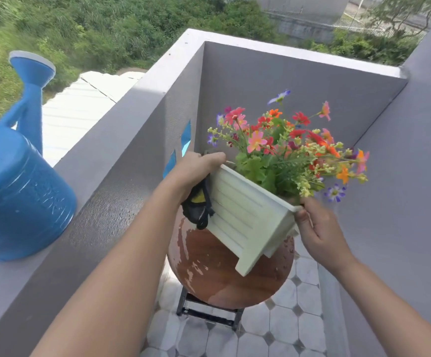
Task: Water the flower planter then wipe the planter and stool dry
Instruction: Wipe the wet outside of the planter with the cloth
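A white ribbed planter [245, 217] full of colourful flowers [289, 150] is tilted away from me, lifted above the round brown stool [224, 279]. My left hand [196, 168] grips the planter's left rim, and a dark cloth with a yellow patch [197, 207] is bunched under its palm against the planter's side. My right hand [317, 228] holds the planter's right rim corner. The stool top looks wet, with worn pale patches along its left edge.
A blue watering can [15, 197] stands on the grey parapet ledge [111, 140] at the left, spout pointing up and outward. Grey walls [402, 202] close in the corner behind and to the right. The floor [281, 331] is pale tile. Greenery lies beyond the ledge.
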Demonstrator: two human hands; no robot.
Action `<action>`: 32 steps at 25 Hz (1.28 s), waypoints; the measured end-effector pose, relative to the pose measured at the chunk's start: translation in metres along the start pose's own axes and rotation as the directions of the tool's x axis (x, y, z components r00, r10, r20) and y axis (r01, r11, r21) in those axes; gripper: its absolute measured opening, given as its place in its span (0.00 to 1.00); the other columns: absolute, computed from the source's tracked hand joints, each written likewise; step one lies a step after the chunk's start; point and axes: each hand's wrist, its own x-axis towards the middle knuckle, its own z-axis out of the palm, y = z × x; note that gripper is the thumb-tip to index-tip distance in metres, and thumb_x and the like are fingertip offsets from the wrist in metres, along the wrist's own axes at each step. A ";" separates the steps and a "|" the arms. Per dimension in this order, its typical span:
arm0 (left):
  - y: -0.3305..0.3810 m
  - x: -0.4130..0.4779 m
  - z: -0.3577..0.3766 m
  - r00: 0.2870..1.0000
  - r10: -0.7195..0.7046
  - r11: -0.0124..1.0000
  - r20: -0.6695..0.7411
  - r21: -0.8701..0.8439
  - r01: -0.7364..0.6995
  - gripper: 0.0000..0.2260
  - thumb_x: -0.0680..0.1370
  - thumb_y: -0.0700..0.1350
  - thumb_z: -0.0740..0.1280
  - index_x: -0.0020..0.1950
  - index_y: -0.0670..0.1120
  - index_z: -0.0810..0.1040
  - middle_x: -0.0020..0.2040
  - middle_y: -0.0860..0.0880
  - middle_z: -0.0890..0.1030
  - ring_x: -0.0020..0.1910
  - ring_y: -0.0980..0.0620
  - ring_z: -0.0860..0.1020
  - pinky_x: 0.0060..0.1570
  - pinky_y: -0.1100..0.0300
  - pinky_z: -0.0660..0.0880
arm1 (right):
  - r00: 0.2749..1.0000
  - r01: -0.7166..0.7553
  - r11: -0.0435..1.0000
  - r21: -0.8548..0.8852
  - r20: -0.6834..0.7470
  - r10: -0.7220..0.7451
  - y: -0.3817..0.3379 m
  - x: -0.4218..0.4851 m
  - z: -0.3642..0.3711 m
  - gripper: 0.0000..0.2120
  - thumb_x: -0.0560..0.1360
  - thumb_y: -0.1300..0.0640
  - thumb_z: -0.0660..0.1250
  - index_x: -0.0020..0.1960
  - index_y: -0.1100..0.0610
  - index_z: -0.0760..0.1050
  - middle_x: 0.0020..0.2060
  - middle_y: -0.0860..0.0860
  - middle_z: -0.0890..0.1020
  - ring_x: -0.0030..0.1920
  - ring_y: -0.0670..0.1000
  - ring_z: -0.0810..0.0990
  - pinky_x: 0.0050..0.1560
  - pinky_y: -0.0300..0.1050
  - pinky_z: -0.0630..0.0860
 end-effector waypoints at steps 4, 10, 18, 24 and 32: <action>0.006 -0.009 0.009 0.976 0.117 0.964 -0.181 0.258 -0.068 0.12 0.68 0.52 0.66 0.36 0.44 0.70 0.35 0.48 0.71 0.35 0.48 0.71 0.36 0.57 0.67 | 0.997 -0.064 0.998 0.030 0.048 0.062 0.011 -0.011 -0.012 0.32 0.79 0.38 0.45 0.49 0.65 0.72 0.47 0.35 0.79 0.42 0.39 0.72 0.40 0.31 0.66; 0.006 -0.035 0.020 0.937 0.206 0.924 -0.282 0.372 -0.091 0.16 0.71 0.48 0.65 0.31 0.44 0.61 0.29 0.48 0.65 0.30 0.49 0.65 0.29 0.57 0.61 | 0.923 -0.156 0.971 -0.183 -0.378 0.077 -0.038 -0.041 -0.004 0.14 0.71 0.57 0.59 0.55 0.60 0.69 0.50 0.50 0.73 0.51 0.52 0.72 0.57 0.26 0.63; 0.018 -0.065 0.027 0.871 0.302 0.883 -0.387 0.459 -0.102 0.17 0.72 0.49 0.64 0.29 0.41 0.64 0.27 0.46 0.69 0.29 0.46 0.68 0.30 0.56 0.59 | 0.995 0.008 0.873 -0.487 -0.084 -0.056 -0.071 0.005 0.020 0.18 0.77 0.50 0.57 0.60 0.61 0.73 0.53 0.56 0.80 0.54 0.55 0.77 0.57 0.48 0.73; 0.018 -0.092 0.052 0.817 0.402 0.866 -0.414 0.462 -0.192 0.13 0.76 0.53 0.62 0.40 0.43 0.73 0.37 0.44 0.78 0.41 0.41 0.73 0.36 0.55 0.63 | 0.990 -0.069 0.908 -0.413 -0.141 0.011 -0.060 0.013 0.016 0.16 0.78 0.52 0.54 0.39 0.60 0.74 0.31 0.54 0.77 0.33 0.58 0.76 0.37 0.43 0.59; -0.010 -0.095 0.074 0.809 0.495 0.867 -0.316 0.115 -0.486 0.14 0.80 0.52 0.57 0.57 0.48 0.79 0.49 0.48 0.83 0.49 0.57 0.72 0.40 0.70 0.63 | 0.984 -0.064 0.953 -0.296 -0.179 0.011 -0.036 0.003 -0.014 0.26 0.81 0.45 0.44 0.36 0.59 0.68 0.30 0.46 0.66 0.33 0.46 0.61 0.35 0.39 0.54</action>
